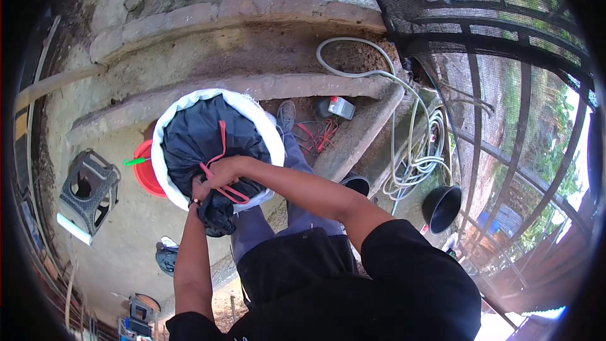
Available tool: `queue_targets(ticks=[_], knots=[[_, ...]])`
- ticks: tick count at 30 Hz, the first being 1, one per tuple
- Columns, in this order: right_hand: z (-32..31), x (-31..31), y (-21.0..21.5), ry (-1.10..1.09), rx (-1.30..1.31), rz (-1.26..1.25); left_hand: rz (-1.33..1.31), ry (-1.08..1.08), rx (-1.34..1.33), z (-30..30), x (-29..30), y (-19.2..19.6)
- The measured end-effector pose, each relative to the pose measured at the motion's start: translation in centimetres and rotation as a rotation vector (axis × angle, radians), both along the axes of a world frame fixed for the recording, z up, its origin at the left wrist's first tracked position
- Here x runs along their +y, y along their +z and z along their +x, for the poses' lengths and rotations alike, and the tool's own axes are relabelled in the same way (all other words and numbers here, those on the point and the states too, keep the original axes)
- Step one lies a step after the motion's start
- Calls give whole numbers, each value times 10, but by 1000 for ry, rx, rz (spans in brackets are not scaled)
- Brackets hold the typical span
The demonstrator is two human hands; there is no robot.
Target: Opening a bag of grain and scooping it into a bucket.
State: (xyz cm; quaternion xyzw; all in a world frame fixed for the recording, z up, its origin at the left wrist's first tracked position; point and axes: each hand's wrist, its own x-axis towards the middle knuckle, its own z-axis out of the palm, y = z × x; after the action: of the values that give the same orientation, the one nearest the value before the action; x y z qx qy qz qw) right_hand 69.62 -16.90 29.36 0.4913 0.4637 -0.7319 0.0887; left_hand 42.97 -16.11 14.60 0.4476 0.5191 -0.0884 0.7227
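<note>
Black bag (208,139) inside white sack (265,123), both hands' fingers (218,173) gripping red cord (222,151) at its neck

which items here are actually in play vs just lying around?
In play:
- black bag in white sack
- red cord
- left hand, gripping the bag's neck
- right hand, on the cord

Lying about:
- grey stool
- red basin
- coiled hose
- black funnel
</note>
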Motion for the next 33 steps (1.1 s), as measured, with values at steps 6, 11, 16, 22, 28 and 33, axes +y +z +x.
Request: queue_targets(ticks=[6,11,16,22,28,33], knots=[[3,-55,-30,-1029,733,-511,95,-66,145,10,-2,25],[-52,-35,-11,-1454,731,-437,-239,134,62,7,9,11],[-32,-49,-7,-1286,549,-315,59,68,81,12,7,28],[-17,-38,17,-1229,551,-209,219,-100,224,34,10,47],[-32,-27,30,-1370,356,211,105,-26,242,37,11,48],[-22,-140,14,-1421,-32,42,104,20,241,36,3,41]])
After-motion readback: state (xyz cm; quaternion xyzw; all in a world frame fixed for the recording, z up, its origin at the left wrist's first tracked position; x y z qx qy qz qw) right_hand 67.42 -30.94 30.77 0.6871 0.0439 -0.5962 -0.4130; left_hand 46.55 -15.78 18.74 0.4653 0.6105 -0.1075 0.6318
